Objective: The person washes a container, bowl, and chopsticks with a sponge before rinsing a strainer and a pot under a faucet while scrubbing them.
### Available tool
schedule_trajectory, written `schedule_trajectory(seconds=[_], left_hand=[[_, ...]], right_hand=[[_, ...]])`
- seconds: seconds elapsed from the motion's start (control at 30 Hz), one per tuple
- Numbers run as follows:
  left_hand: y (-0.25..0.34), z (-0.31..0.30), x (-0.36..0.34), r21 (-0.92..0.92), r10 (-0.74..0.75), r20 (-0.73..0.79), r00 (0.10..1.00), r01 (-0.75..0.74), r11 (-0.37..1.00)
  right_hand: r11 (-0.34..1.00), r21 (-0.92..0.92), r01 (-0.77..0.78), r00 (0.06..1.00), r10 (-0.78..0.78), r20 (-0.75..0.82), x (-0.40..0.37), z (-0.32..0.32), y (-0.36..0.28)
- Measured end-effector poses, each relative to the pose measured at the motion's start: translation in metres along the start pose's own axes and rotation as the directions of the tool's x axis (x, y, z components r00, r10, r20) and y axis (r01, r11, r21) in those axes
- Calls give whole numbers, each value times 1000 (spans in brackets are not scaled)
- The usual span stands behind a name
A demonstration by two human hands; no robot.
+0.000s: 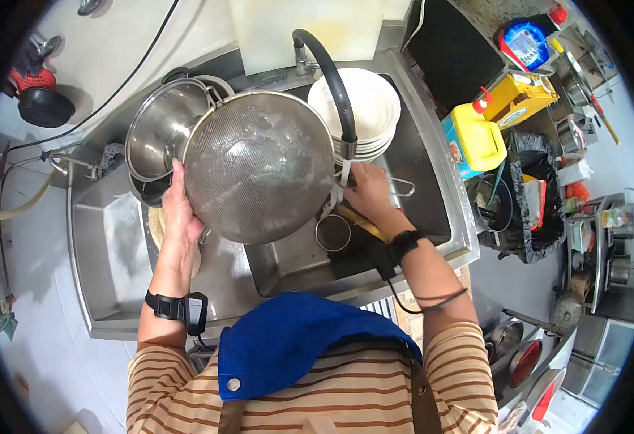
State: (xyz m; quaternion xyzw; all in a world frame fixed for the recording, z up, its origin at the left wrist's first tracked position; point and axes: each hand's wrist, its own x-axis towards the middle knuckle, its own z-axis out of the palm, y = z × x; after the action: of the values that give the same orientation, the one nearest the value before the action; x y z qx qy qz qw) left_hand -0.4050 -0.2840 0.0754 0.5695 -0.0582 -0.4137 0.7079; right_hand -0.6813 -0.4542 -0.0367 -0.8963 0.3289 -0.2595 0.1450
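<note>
over the middle of the sink (443, 217) we hold a big round mesh strainer (259, 166), tipped so that its domed underside faces up at us. our left hand (180, 210) is on the strainer's left rim, fingers laid up along the edge and the palm pressed to it. the left grip is closed on that rim, with the mesh bowl lying wholly to the right of the hand. our right hand (367, 192) is on the opposite side, just past the strainer's right rim, fingers curled tight. a wire handle (402, 186) sticks out beyond the knuckles toward the sink's right edge, so the right grip looks clenched on the strainer's handle, though the fingers hide the exact hold. the strainer thus spans the space between the two grips.

a black faucet hose (331, 79) arches from the sink's back edge down to the strainer's right rim, ending just beside the right hand. behind it, in the back right corner of the sink, a stack of white bowls (367, 101) stands. a steel pot (159, 130) lies tilted toward the back left, partly covered by the strainer. a small round steel cup (333, 233) sits low in the basin, below the right hand. a yellow bottle (476, 137) stands beyond the sink's right edge.
</note>
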Motion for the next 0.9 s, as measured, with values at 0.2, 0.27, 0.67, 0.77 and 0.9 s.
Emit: schedule_trajectory(seconds=[0.2,0.27,0.67,0.77,0.9], left_hand=[[44,17,-21,51,152,-99,983,-147,988],[56,5,-21,39,148,-80,986,-146,989],[91,-13,-31,100,165,44,985,-168,981],[75,5,-30,94,145,22,989,-146,985],[37,14,-3,38,11,3,1000,-11,999]], right_hand=[[974,225,-32,973,82,-217,34,27,-28],[964,260,55,974,6,-228,35,21,-36],[971,-23,-238,971,237,-39,-5,48,-7],[987,-27,-156,988,157,16,-2,31,-6],[987,-160,23,1000,-20,21,-16,-2,15]])
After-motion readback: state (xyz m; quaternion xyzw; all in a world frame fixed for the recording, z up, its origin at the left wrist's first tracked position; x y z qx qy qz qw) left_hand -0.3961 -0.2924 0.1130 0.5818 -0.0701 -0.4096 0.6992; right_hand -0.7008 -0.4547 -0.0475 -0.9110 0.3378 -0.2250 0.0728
